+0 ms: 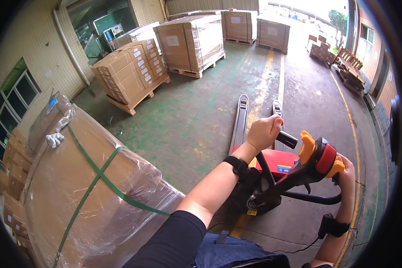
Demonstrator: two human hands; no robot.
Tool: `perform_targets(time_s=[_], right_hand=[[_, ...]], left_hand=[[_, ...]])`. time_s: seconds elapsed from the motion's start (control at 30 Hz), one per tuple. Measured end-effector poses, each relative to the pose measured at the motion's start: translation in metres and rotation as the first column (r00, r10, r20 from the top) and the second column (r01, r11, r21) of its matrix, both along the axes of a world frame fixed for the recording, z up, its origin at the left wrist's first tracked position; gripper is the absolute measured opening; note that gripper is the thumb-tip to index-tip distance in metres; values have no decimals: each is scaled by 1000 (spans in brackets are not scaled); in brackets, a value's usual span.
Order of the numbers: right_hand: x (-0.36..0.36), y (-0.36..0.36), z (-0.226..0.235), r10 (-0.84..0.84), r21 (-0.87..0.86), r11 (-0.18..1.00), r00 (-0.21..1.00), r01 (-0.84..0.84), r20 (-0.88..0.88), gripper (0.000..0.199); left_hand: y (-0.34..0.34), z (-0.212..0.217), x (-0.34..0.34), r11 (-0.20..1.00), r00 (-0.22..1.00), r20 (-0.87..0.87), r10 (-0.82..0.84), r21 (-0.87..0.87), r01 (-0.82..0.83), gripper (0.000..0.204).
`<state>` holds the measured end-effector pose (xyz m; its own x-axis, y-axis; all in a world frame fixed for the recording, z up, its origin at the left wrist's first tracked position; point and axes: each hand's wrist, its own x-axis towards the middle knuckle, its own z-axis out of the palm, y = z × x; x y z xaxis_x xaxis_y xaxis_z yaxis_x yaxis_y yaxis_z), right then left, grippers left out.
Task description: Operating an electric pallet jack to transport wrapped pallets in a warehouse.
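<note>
Before me stands an electric pallet truck with a red cover (279, 160) and a black tiller arm. Its two forks (240, 120) point away from me, with no load on them. My left hand (267, 131) is closed around the left grip, whose black end (287, 139) sticks out beside it. At the other side of the red, black and orange control head (319, 156), my right hand (345, 172) is wrapped around the right grip. Its fingers are partly hidden behind an orange thumb control (336, 168).
A film-wrapped carton load (134, 196) with green straps stands close on my left. Ahead are stacked cartons on a pallet (131, 73) and several wrapped loads (190, 47). Wooden pallets (350, 67) lean at the right wall. Yellow lines (349, 116) mark the floor.
</note>
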<state>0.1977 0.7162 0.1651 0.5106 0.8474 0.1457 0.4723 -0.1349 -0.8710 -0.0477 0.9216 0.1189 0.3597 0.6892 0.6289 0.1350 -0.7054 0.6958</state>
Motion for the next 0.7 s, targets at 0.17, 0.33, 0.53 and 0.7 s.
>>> perform_targets(time_s=[0.17, 0.33, 0.53, 0.7], right_hand=[[32, 28, 1, -32, -92, 995, 999, 34, 21, 35], [53, 61, 3, -43, -71, 997, 999, 43, 4, 37], [100, 111, 5, -80, -42, 996, 997, 80, 15, 51], [162, 156, 4, -84, -43, 996, 997, 84, 1, 46]], left_hand=[[28, -1, 28, 996, 997, -10, 79, 49, -78, 35], [72, 0, 64, 997, 999, -9, 46, 67, -45, 36], [132, 3, 123, 997, 1000, 0, 22, 73, -22, 40], [186, 7, 188, 997, 1000, -9, 0, 81, 0, 38]])
